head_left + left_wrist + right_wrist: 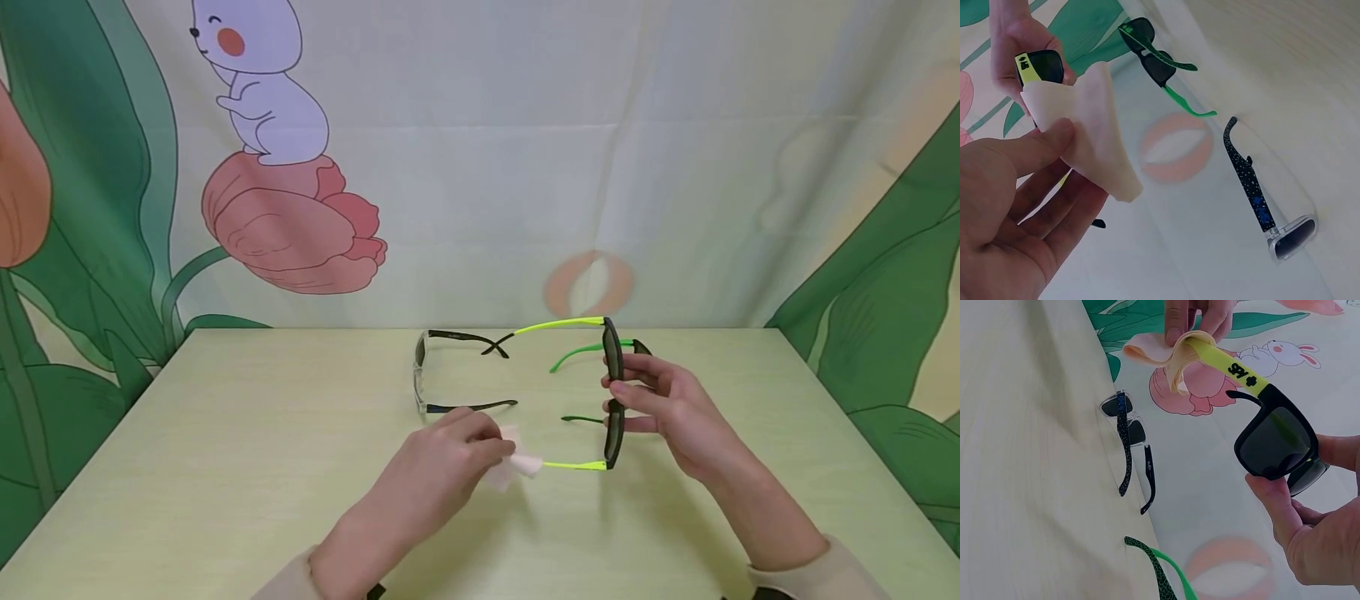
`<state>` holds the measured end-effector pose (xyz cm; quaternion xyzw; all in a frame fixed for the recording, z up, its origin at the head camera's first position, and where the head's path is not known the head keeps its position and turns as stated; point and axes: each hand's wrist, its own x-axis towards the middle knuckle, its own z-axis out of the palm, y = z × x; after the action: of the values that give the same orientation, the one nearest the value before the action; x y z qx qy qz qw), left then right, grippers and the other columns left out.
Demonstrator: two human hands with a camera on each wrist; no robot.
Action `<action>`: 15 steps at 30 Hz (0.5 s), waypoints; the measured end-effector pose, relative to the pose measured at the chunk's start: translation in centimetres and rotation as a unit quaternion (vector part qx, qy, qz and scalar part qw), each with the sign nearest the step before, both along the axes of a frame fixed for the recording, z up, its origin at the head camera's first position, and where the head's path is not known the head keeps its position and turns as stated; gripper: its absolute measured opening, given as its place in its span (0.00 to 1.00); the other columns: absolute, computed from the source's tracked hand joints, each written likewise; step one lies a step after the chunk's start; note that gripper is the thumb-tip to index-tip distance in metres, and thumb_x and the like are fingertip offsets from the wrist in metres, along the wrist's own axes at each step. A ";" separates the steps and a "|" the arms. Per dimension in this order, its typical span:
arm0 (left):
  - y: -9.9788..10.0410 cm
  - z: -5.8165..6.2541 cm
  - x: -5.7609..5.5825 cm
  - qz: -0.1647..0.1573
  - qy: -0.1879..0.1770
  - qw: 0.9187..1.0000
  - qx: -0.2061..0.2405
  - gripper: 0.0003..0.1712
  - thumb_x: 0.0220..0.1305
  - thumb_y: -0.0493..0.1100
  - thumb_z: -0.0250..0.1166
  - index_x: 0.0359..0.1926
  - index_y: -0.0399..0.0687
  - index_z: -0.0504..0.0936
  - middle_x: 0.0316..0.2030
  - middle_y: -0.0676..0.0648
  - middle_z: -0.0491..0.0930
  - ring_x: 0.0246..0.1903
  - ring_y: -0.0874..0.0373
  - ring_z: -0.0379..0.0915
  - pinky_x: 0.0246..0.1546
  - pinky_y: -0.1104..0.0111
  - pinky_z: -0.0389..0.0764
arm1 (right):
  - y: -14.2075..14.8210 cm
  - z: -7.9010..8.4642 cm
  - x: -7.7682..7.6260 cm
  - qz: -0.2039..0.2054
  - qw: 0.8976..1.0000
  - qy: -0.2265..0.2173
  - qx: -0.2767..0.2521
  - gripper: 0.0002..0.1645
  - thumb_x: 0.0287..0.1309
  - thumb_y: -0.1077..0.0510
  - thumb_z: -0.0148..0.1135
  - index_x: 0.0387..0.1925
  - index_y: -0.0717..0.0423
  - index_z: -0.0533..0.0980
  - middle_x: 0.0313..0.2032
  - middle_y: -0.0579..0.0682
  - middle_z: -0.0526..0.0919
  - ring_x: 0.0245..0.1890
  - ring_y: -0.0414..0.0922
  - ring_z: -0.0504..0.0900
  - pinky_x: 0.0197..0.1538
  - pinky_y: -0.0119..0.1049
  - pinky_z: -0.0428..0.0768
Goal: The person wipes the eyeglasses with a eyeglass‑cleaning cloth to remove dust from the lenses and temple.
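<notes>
My right hand [660, 400] grips black sunglasses with yellow arms [612, 392] by the front frame, held above the table; their dark lens [1272, 440] shows in the right wrist view. My left hand [457, 446] pinches a pale wiping cloth [513, 465] wrapped around the tip of the near yellow arm [573, 465]. The cloth [1094, 128] and the cloth [1160, 353] show folded over that arm [1225, 362].
A clear-framed pair with black speckled arms [442, 375] lies on the pale green table [225, 467] at centre. A black pair with green arms [592, 350] lies behind my right hand. A printed backdrop [480, 150] hangs along the table's far edge.
</notes>
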<state>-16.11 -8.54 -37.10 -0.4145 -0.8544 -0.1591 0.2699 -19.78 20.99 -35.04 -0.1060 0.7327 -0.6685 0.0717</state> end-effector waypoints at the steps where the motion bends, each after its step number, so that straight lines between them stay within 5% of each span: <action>1: 0.0 0.0 0.0 -0.001 -0.001 1.000 0.000 0.16 0.49 0.28 0.79 0.38 0.49 0.91 0.35 0.53 0.83 0.38 0.59 0.79 0.32 0.71 0.84 | -0.1 0.0 0.0 0.001 1.000 0.000 -0.001 0.33 0.73 0.60 0.59 0.70 0.75 0.61 0.57 0.67 0.73 0.49 0.50 0.81 0.50 0.44 0.85; 15: 1.5 0.7 1.0 0.012 0.024 0.998 -0.059 0.14 0.51 0.32 0.79 0.37 0.53 0.91 0.31 0.55 0.82 0.31 0.62 0.75 0.24 0.75 0.79 | -1.8 0.0 0.2 -0.016 1.000 0.007 0.001 0.31 0.71 0.60 0.62 0.67 0.72 0.65 0.53 0.62 0.74 0.46 0.49 0.83 0.49 0.45 0.86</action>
<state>-15.10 -7.07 -36.37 -0.4230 -0.8606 -0.0949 0.2673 -19.59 19.15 -35.02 -0.0985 0.7352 -0.6683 0.0562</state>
